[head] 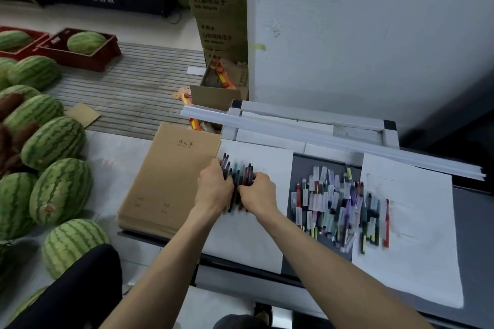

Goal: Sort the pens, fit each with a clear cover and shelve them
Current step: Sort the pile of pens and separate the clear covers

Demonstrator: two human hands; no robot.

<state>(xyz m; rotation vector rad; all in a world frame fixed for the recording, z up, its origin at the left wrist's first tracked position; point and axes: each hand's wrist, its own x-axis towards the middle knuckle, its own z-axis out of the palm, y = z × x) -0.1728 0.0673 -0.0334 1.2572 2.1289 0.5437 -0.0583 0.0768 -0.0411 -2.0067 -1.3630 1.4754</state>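
Dark pens lie side by side on the left white sheet, tips pointing away from the person, near the sheet's far left corner. Left hand and right hand close on the bunch from either side, fingers curled round the barrels. The fingertips are hidden under the knuckles, so exact contact cannot be told. Judged step: sorting, squaring one colour group into a bundle, with no covers fitted on these yet. The next move likely calls for lifting the bunch as one without letting pens roll, or setting it square and turning to the mixed heap. Count: roughly eight to ten pens in the bunch, too overlapped for an exact figure. The heap on the dark tabletop holds several dozen pens and pale sleeves, blurred. One red pen lies apart at the edge of the right white sheet. There are two sheets. Long white strips run across the back. Left of the bunch is a stack of brown notebooks. On the floor are at least ten watermelons, two of them in red crates.
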